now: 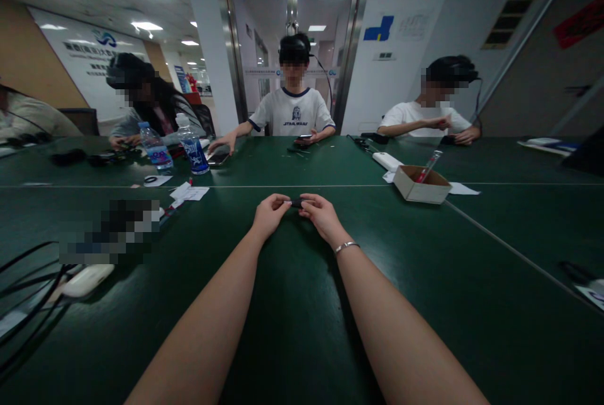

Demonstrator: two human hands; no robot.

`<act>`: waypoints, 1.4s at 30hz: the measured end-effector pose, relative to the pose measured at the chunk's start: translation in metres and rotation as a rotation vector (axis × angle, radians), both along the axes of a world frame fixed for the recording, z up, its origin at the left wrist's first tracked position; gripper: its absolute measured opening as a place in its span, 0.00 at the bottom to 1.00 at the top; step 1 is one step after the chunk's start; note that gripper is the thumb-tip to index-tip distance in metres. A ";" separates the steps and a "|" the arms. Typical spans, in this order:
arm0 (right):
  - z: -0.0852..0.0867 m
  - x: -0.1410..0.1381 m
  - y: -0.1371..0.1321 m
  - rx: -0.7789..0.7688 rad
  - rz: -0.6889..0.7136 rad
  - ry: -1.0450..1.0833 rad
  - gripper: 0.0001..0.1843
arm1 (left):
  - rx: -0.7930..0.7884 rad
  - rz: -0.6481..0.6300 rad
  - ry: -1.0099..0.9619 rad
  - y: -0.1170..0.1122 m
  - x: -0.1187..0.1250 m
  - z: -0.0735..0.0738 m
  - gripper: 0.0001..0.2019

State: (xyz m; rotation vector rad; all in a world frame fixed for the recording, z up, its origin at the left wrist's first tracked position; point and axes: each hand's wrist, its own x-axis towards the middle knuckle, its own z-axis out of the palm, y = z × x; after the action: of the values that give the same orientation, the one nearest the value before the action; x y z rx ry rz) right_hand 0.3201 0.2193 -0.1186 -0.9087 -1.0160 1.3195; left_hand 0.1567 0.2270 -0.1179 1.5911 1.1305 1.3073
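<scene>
Both my hands meet over the middle of the dark green table (302, 279), pinching the two ends of a small black object (296, 203). Its kind is too small to make out. My left hand (271, 216) has thumb and fingers closed on its left end. Around the right end, the fingers of my right hand (322, 215) are closed as well; a silver bracelet (346, 246) circles that wrist. Fingertips cover much of the object.
A small open box (422, 193) with a red-and-clear stick inside stands right. Two plastic bottles, one nearer (193, 150), stand left near paper scraps (189, 192). Cables and a white device (88, 280) lie front left. Several people wearing headsets sit across the table.
</scene>
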 end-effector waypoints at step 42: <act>0.006 0.002 -0.006 -0.017 0.099 0.011 0.11 | -0.138 0.094 0.114 -0.007 0.004 0.016 0.16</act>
State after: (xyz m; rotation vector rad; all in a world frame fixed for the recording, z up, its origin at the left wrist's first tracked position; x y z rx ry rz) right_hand 0.3221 0.2136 -0.1122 -0.8722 -1.0536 1.4160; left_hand 0.1606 0.2196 -0.1015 1.5420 1.3509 1.1830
